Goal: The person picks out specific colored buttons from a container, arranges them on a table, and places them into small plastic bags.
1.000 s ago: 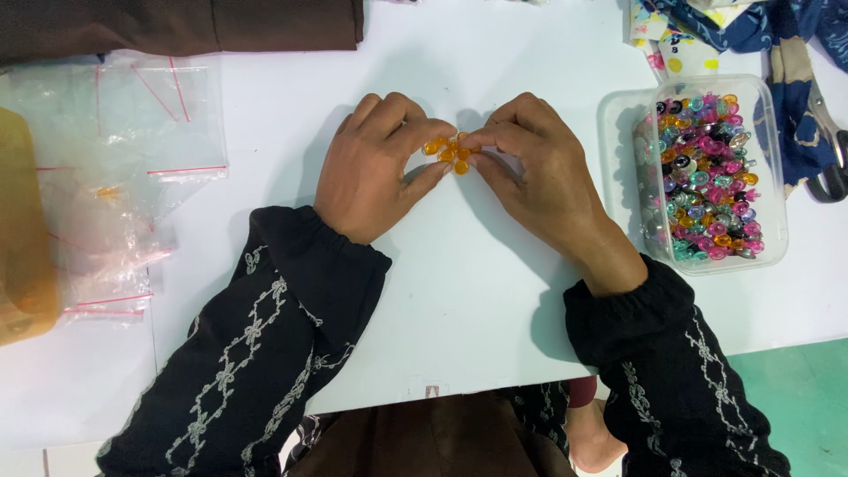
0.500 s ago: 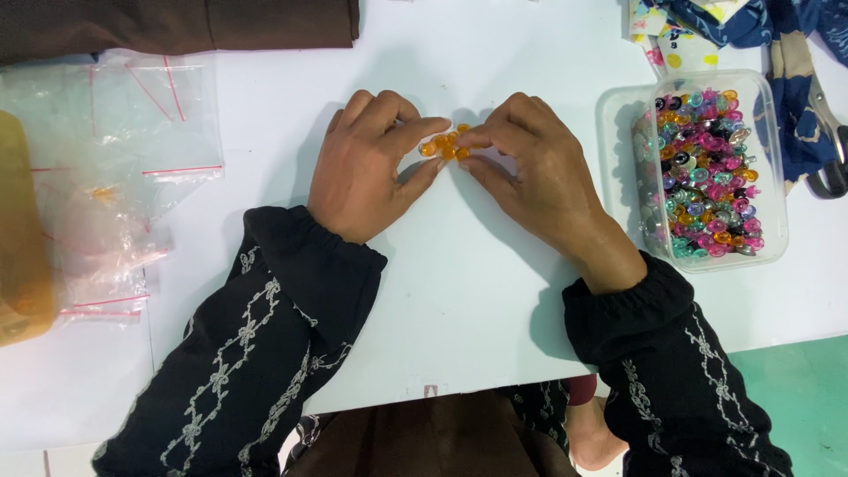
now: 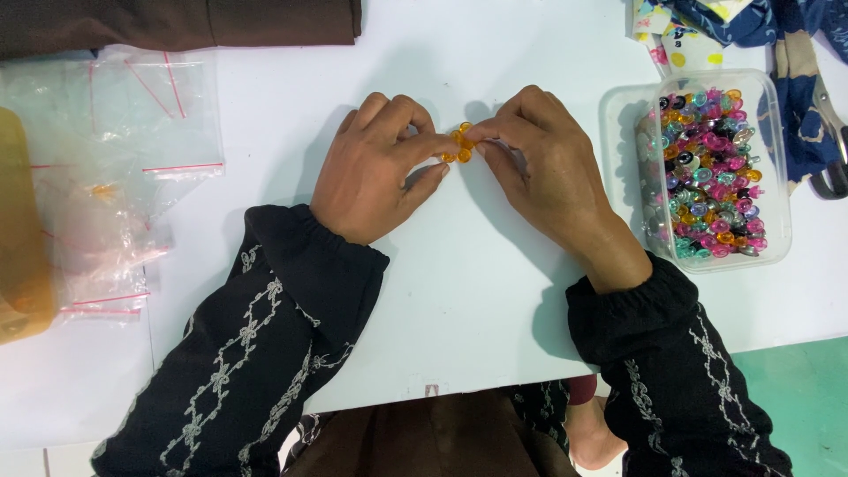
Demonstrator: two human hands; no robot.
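A small cluster of orange beads (image 3: 459,144) is pinched between the fingertips of both hands above a white table (image 3: 495,291). My left hand (image 3: 375,172) grips it from the left, fingers curled. My right hand (image 3: 539,172) grips it from the right with thumb and forefinger. Both arms wear black sleeves with white embroidery. Part of the cluster is hidden by my fingers.
A clear plastic box (image 3: 777,168) full of multicoloured beads stands to the right. Clear zip bags (image 3: 115,177) lie at the left beside an amber object (image 3: 22,238). Dark brown cloth (image 3: 177,22) lies along the far edge; patterned fabric (image 3: 795,97) and scissors (image 3: 832,141) at the far right.
Both hands with the orange bead cluster have shifted slightly toward the far edge of the table; the grip looks the same.
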